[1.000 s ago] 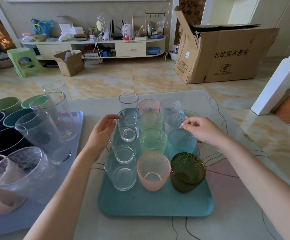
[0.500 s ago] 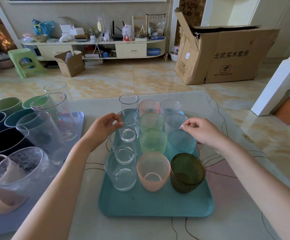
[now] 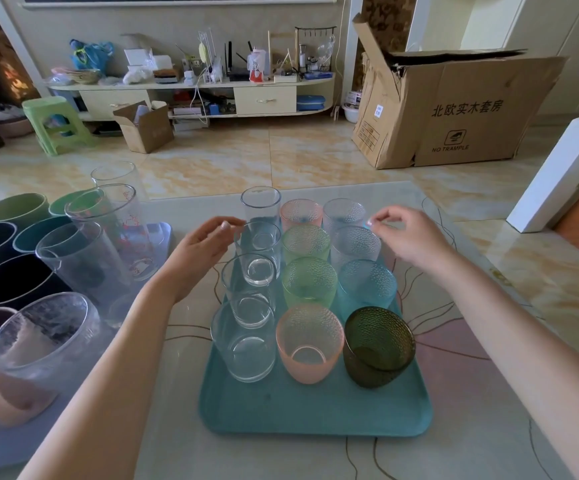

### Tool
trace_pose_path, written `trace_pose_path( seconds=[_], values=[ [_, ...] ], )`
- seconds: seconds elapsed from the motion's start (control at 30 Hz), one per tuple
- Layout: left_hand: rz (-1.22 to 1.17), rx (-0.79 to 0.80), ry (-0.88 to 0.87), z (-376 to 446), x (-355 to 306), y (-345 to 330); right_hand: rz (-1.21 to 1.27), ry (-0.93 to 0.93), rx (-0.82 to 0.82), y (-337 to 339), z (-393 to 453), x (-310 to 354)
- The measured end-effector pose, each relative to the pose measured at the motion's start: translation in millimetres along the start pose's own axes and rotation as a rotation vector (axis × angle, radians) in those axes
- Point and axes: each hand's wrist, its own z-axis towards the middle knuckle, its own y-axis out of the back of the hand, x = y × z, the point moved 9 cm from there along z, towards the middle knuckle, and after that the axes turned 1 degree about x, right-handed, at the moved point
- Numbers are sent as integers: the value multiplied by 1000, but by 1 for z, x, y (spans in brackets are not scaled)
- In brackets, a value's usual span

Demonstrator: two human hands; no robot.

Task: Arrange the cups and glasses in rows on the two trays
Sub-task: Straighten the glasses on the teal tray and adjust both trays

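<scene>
A teal tray (image 3: 315, 407) in the middle of the table holds three rows of glasses running away from me. The left row is clear glasses (image 3: 246, 341). The middle row runs pink (image 3: 310, 344), green (image 3: 309, 282), green, pink. In the right row stand a dark green glass (image 3: 378, 344), a blue one (image 3: 366, 289) and two clear dimpled ones (image 3: 355, 244). My left hand (image 3: 201, 252) hovers with loosely curled fingers beside a clear glass (image 3: 258, 237), holding nothing. My right hand (image 3: 411, 237) hangs by the dimpled glasses, fingertips pinched, empty.
A grey-blue tray (image 3: 161, 233) on the left carries tall clear glasses (image 3: 108, 230), a frosted glass (image 3: 42, 341) and several green, teal and dark mugs (image 3: 7, 282). Beyond the table lie tiled floor, a large cardboard box (image 3: 461, 109) and a green stool (image 3: 56, 123).
Both hands have lifted slightly off the glass rims they were touching. The left thumb has left the clear glass and the right fingertips have drawn back from the dimpled glass.
</scene>
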Motion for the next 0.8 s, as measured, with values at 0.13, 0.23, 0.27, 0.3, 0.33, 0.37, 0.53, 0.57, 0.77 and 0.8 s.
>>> trace_pose_path(
  seconds=[0.13, 0.23, 0.27, 0.3, 0.33, 0.37, 0.53, 0.57, 0.77, 0.8],
  values=[
    [-200, -175, 46, 14, 4, 13, 5, -40, -20, -2, 39, 6],
    [-264, -97, 100, 30, 12, 1, 56, -198, 64, -21, 56, -6],
    [-273, -60, 114, 34, 14, -4, 40, -212, 75, -26, 59, -9],
    [-273, -30, 125, 37, 15, -8, 20, -212, 68, -28, 62, -11],
    [-271, -9, 129, 39, 15, -11, 3, -204, 45, -28, 65, -12],
    [-264, 2, 128, 42, 17, -13, -2, -192, 11, -26, 67, -12],
    [-238, 13, 118, 49, 23, -11, 29, -210, -117, -16, 70, -16],
    [-235, 14, 116, 50, 24, -9, 26, -219, -126, -15, 71, -17],
    [-231, 22, 108, 52, 27, -7, -105, 70, -108, -23, 70, 21],
    [-231, 21, 108, 51, 27, -8, -123, 182, -30, -32, 69, 36]
  ],
)
